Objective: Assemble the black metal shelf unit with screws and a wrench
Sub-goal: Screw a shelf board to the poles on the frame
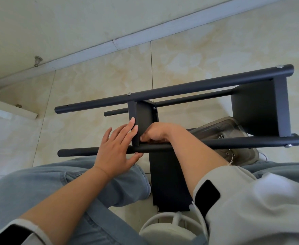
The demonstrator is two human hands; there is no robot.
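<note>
Left hand [116,149] flat on shelf panel [144,117]; right hand [155,132] curled behind.

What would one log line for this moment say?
left hand: open, fingers flat against middle shelf panel | right hand: curled at panel-tube joint, contents hidden | wrench: unseen

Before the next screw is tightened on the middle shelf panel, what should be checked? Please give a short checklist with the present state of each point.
1. Left hand steadies the middle shelf panel: ok, straight fingers press on its edge.
2. Right hand at the joint with the near pole: ok, fingers curled there.
3. Wrench or screw in the right hand: cannot tell, the fingers hide it.
4. Far side of the panel fixed to the far pole: ok, a screw head shows there.
5. End shelf panel fixed: ok, screw heads show at both poles.
6. Spare screws in reach: ok, some lie in the clear container.
</note>
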